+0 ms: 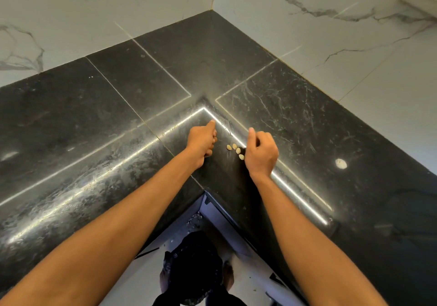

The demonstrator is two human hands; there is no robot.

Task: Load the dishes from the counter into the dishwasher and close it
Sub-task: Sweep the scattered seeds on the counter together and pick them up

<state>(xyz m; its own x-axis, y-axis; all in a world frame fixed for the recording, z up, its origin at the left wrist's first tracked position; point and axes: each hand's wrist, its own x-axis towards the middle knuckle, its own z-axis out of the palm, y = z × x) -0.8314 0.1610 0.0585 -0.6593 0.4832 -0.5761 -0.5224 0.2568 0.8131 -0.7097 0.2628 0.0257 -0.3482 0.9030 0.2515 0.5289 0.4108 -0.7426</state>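
4 seeds are seen on tabletop between curled left hand and right hand; contents cannot be told. Light, hard: best pinched.

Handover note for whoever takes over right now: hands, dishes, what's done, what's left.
Left hand: fingers curled, on the black counter; whether it holds anything is hidden.
Right hand: loosely curled, back to the camera, beside four small tan pieces; grip unclear.
Dishes and dishwasher: none in view at this counter corner.
Done: cannot judge from here.
Left: find any remaining dishes, load them, close the dishwasher.
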